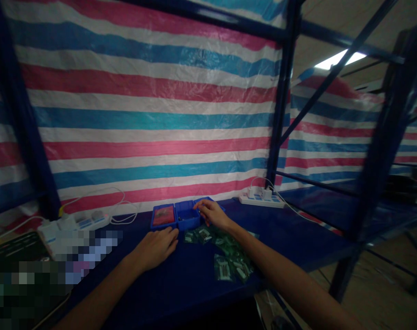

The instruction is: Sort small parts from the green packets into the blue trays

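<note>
My left hand (159, 247) lies palm down on the blue tabletop, its fingers loosely bent just in front of the left blue bin (153, 220). That bin holds a pinkish-red piece (164, 215). Beside it is a middle blue bin (187, 224) with a few tiny items, too small to name. My right hand (213, 214) hovers at the right edge of the middle bin, partly covering a third blue bin (220, 207). Its thumb and fingers are pinched together; what is between them is hidden. Below my right wrist lie several small clear bags (224, 269) with light, narrow pieces inside.
White power strips with cords stand at the back left (94, 222) and back right (261, 200). A dark green object (19, 252), partly blurred out, occupies the left edge. Blue metal posts (280, 114) frame the table, with a striped plastic sheet (160, 123) behind.
</note>
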`<action>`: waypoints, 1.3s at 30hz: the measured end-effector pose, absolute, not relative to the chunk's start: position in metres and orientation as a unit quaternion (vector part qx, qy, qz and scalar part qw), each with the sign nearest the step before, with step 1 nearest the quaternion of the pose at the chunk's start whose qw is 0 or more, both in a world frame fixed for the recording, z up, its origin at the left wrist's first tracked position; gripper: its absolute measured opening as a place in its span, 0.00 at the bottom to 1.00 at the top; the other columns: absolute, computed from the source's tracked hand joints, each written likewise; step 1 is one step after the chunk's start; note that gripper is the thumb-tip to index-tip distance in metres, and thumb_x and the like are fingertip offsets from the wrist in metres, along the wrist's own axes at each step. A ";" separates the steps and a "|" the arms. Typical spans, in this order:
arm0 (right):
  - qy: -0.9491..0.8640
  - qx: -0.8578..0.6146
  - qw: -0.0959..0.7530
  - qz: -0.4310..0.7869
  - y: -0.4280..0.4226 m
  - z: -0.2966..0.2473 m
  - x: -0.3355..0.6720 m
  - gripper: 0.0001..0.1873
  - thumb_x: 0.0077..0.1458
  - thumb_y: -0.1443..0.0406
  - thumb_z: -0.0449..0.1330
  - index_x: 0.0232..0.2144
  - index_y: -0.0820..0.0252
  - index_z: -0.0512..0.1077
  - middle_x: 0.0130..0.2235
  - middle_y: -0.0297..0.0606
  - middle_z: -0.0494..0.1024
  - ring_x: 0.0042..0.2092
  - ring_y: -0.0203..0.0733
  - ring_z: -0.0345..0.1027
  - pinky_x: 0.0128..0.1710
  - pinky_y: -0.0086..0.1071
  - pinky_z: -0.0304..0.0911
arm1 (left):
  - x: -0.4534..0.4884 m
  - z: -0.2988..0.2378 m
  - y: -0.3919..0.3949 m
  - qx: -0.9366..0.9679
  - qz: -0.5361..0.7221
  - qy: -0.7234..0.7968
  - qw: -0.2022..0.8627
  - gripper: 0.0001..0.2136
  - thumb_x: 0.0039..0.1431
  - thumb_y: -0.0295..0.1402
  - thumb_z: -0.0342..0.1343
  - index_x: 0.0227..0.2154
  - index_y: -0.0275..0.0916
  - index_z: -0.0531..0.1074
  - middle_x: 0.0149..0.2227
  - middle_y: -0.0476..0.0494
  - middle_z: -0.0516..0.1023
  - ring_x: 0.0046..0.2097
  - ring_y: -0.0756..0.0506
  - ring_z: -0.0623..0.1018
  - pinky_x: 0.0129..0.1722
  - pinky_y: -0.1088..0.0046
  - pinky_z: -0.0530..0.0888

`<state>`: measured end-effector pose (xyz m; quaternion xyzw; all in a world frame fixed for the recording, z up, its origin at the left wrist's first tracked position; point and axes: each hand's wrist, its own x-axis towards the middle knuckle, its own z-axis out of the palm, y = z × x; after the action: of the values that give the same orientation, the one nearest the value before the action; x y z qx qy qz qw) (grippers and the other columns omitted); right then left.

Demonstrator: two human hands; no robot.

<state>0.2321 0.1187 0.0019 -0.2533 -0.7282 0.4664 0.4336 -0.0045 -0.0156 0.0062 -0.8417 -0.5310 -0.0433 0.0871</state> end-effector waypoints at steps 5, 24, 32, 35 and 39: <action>-0.718 -0.249 0.451 0.468 0.119 0.002 0.231 0.18 0.59 0.54 0.61 0.45 0.59 0.74 0.32 0.31 0.74 0.18 0.28 0.58 0.14 0.24 0.58 | -0.005 0.006 -0.016 -0.844 -0.050 -0.529 0.080 0.10 0.74 0.36 0.43 0.44 0.42 0.69 0.45 0.43 0.78 0.44 0.41 0.81 0.39 0.67 0.73; -0.809 -0.251 0.491 0.206 0.111 0.010 0.239 0.10 0.56 0.62 0.67 0.40 0.56 0.74 0.38 0.36 0.75 0.32 0.37 0.65 0.31 0.29 0.62 | -0.005 0.009 -0.018 -0.840 -0.062 -0.534 0.070 0.08 0.73 0.36 0.45 0.43 0.43 0.69 0.44 0.44 0.79 0.44 0.42 0.81 0.39 0.68 0.72; -0.778 -0.240 0.458 0.358 0.105 0.007 0.233 0.14 0.61 0.55 0.63 0.46 0.55 0.72 0.41 0.35 0.74 0.24 0.32 0.64 0.20 0.27 0.59 | -0.004 0.012 -0.020 -0.842 -0.061 -0.532 0.066 0.08 0.73 0.36 0.45 0.42 0.43 0.69 0.43 0.45 0.78 0.43 0.42 0.80 0.38 0.68 0.72; -0.740 -0.237 0.459 0.432 0.107 0.008 0.233 0.19 0.59 0.52 0.64 0.47 0.56 0.72 0.40 0.35 0.76 0.21 0.30 0.62 0.16 0.26 0.59 | -0.003 0.013 -0.020 -0.842 -0.060 -0.533 0.064 0.08 0.73 0.36 0.45 0.42 0.43 0.69 0.43 0.45 0.79 0.43 0.42 0.81 0.38 0.68 0.71; -0.691 -0.241 0.467 0.497 0.109 0.012 0.234 0.19 0.59 0.53 0.63 0.47 0.57 0.72 0.34 0.32 0.76 0.20 0.30 0.59 0.15 0.26 0.59 | -0.004 0.012 -0.019 -0.843 -0.060 -0.531 0.066 0.08 0.73 0.36 0.45 0.42 0.43 0.69 0.43 0.44 0.78 0.43 0.42 0.80 0.38 0.68 0.71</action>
<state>0.2344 0.1090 0.0119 -0.2411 -0.6907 0.4966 0.4670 -0.0038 -0.0188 0.0120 -0.8426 -0.5310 -0.0604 0.0662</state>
